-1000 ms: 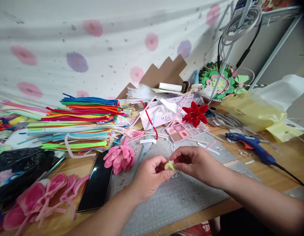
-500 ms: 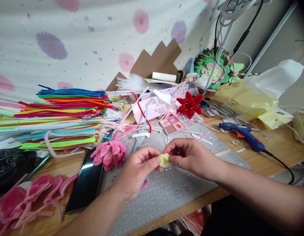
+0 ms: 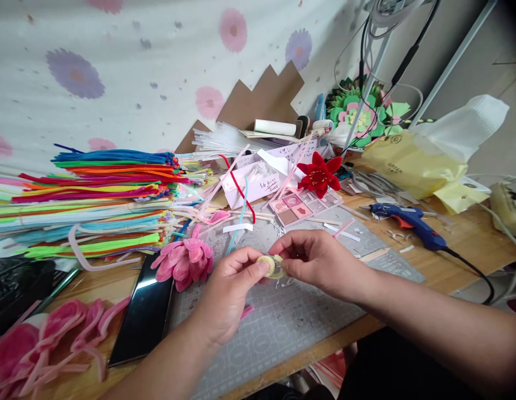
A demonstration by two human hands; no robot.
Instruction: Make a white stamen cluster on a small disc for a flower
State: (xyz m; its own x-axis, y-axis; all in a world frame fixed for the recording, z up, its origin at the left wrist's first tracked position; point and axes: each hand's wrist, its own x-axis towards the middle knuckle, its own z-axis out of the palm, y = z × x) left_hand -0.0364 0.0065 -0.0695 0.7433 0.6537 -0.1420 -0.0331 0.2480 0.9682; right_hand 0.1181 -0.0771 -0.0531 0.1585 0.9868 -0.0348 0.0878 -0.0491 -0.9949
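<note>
Yellow coil (image 3: 266, 266) pinched between 2 hands (image 3: 233, 280) (image 3: 322, 265), open grey mat (image 3: 283, 328) reaching the wooden table edge (image 3: 337, 340), pink flower (image 3: 186, 260) at left.

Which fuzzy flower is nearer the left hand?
The pink fuzzy flower with layered petals, beside the left hand; the red fuzzy flower with pointed petals lies farther back.

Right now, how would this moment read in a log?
left hand: pinching pale-yellow piece; right hand: touching it; below: gray mat; farther right: blue glue gun

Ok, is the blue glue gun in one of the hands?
No, the blue glue gun lies on the wooden table; the left hand and right hand hold a yellow piece.
</note>
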